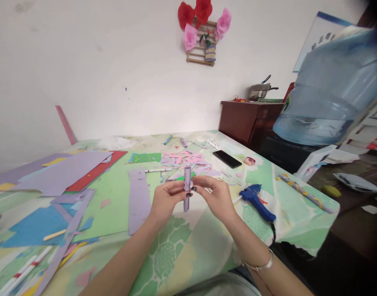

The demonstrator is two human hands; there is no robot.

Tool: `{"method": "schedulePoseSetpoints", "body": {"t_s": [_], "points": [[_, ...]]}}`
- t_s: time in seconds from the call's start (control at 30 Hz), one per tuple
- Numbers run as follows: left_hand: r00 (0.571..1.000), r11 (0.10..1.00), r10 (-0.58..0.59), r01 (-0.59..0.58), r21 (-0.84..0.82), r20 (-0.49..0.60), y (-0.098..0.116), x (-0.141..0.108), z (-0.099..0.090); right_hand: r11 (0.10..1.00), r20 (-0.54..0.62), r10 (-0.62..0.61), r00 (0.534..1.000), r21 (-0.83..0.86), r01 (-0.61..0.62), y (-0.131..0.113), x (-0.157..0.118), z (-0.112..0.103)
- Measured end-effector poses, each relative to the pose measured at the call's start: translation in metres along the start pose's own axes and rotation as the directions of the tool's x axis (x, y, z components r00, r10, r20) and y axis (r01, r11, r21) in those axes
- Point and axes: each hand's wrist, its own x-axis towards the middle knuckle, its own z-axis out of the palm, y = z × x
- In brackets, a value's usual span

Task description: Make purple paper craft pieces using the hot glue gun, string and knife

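A narrow purple paper tube (pixel 187 174) stands upright in front of me, above the table's near middle. My left hand (pixel 167 199) is closed around its lower part, thumb in front and fingers behind. Close against the tube's right side, my right hand (pixel 214 197) has its thumb and fingertips drawn together in a pinch. Whatever lies between those fingertips is too small to make out. Behind the hands are a scrap of green paper and a heap of small pink and purple paper pieces (pixel 183 159). A purple paper strip (pixel 138 205) lies left of my left hand.
Right of my hands lies a blue glue gun (pixel 257 201), its cord dropping over the edge. Farther back is a black phone (pixel 227 158). A decorated paper stick (pixel 305 191) rests near the right edge. Coloured sheets (pixel 68 170) cover the left side. A water bottle (pixel 327 90) stands beyond.
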Motion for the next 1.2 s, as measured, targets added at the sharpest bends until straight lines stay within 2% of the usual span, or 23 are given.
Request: {"method": "schedulePoseSetpoints", "body": {"t_s": [0.13, 0.27, 0.47, 0.9, 1.2], "points": [[1.000, 1.000, -0.004, 0.005, 0.013, -0.005, -0.003, -0.002, 0.003, 0.998, -0.102, -0.039, 0.994, 0.047, 0.044, -0.011, 0.007, 0.007], [1.000, 1.000, -0.013, 0.014, 0.018, -0.029, -0.007, -0.004, 0.006, 0.998, -0.200, -0.027, 0.979, 0.051, 0.037, -0.015, 0.006, 0.015], [0.996, 0.999, -0.006, 0.010, 0.043, -0.090, -0.010, -0.004, 0.008, 0.999, -0.236, -0.010, 0.972, 0.036, 0.019, -0.011, 0.003, 0.018], [0.995, 0.999, 0.001, 0.004, 0.045, -0.102, -0.009, -0.004, 0.010, 0.994, -0.205, 0.030, 0.978, 0.106, -0.008, -0.013, 0.004, 0.018], [1.000, 0.993, 0.016, -0.016, 0.119, -0.003, -0.007, -0.003, 0.005, 0.988, -0.146, 0.034, 0.989, 0.155, -0.011, -0.011, 0.007, 0.014]]}}
